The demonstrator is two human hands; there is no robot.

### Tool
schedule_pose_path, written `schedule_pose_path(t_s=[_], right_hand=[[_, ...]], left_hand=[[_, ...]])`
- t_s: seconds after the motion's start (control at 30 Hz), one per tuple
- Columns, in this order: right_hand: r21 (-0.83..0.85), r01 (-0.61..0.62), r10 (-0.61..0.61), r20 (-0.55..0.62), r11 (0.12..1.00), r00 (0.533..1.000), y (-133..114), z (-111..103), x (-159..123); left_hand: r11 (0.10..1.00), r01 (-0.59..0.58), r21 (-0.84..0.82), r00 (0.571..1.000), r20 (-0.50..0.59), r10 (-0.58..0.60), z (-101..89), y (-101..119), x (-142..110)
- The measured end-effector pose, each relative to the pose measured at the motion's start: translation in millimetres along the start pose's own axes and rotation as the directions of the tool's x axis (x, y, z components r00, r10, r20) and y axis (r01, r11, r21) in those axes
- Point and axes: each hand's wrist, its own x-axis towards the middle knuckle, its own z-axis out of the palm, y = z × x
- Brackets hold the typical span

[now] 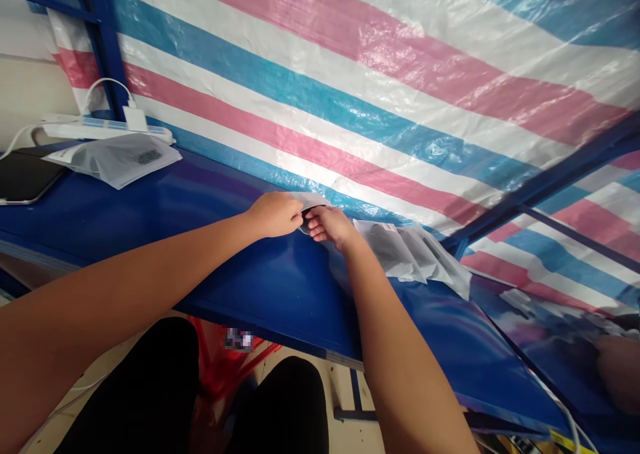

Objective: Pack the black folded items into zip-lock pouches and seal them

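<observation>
My left hand (275,214) and my right hand (330,227) meet at the back of a blue table (200,241). Both pinch the edge of a thin translucent plastic bag (313,204) with something dark inside it. Fingers of both hands are closed on the bag's end. Just right of my right hand lies a row of similar grey-white plastic bags (410,254), overlapping one another against the striped tarp.
A pink, white and blue striped tarp (375,74) rises behind the table. At far left sit a white power strip (100,129) with a charger, another plastic bag (117,157) and a dark phone or tablet (25,174). A red stool (220,367) shows below.
</observation>
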Motion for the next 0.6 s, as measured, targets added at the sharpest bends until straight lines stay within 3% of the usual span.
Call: schedule_pose_path(t_s=[0.1, 0.23, 0.4, 0.5, 0.6], right_hand=[[-0.038, 0.013, -0.004, 0.232, 0.999, 0.973, -2, 7, -11], [-0.018, 0.041, -0.032, 0.326, 0.999, 0.945, -2, 17, -19], [0.009, 0.094, -0.093, 0.259, 0.996, 0.961, -3, 14, -15], [-0.046, 0.182, -0.173, 0.153, 0.982, 0.973, 1, 14, -7], [-0.148, 0.299, -0.289, 0.085, 0.943, 0.954, 7, 15, 0]], left_hand=[[0.999, 0.039, -0.016, 0.999, -0.025, -0.040, -0.6, -8, 2], [0.979, 0.083, -0.184, 0.995, -0.038, -0.092, -0.8, -20, 5], [0.867, 0.122, -0.482, 0.987, -0.032, -0.156, 5.6, -37, 12], [0.853, -0.017, -0.522, 0.995, -0.093, -0.037, 14.4, -47, 16], [0.861, -0.156, -0.483, 0.984, -0.153, 0.092, 19.8, -53, 16]])
